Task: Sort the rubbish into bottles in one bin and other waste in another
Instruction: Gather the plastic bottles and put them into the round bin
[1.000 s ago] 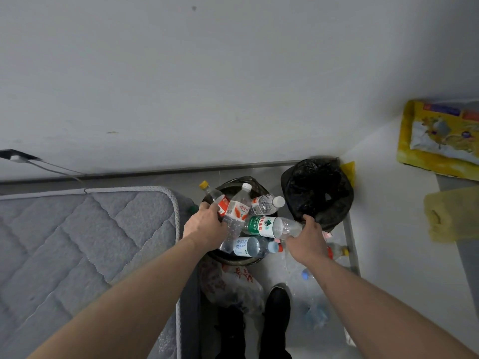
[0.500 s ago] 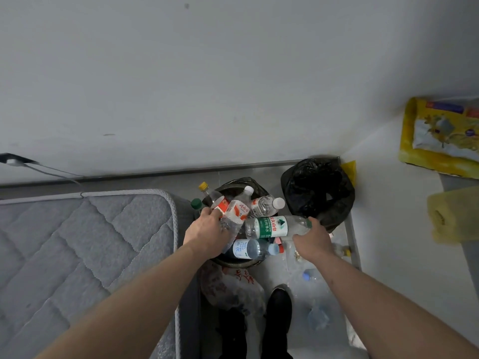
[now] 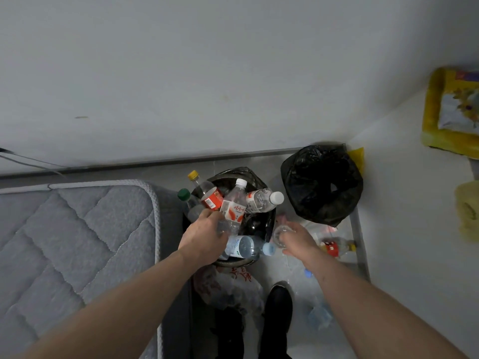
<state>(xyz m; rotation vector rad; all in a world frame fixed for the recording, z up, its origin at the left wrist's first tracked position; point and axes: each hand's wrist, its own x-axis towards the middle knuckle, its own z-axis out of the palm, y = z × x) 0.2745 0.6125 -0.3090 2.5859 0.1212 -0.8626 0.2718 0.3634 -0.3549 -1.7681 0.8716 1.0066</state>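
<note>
A round bin [image 3: 255, 177] with a dark liner is crammed with plastic bottles: a yellow-capped one with a red label [image 3: 211, 198], a white-capped one with a red-and-white label [image 3: 234, 208], a small white-capped one [image 3: 261, 199], a green-capped one [image 3: 185, 195] and a blue-capped one [image 3: 246, 247] lying at the front. My left hand [image 3: 204, 235] grips the lower end of the red-and-white-label bottle in the bin. My right hand [image 3: 296, 238] holds a clear bottle [image 3: 280, 233], seen end-on, just right of the bin. A second bin lined with a black bag [image 3: 321, 185] stands to the right.
A grey mattress [image 3: 77, 234] fills the left. On the floor lie a red-label bottle [image 3: 334, 247], a blue cap [image 3: 308, 273], a crumpled printed plastic bag [image 3: 228, 286] and a crushed clear bottle [image 3: 320, 313]. My black shoes [image 3: 277, 307] are below. A wall stands close on the right.
The green-label bottle that lay across the bin is gone from there. My right hand has drawn back towards me with a clear bottle. My left hand has stayed on the bottles.
</note>
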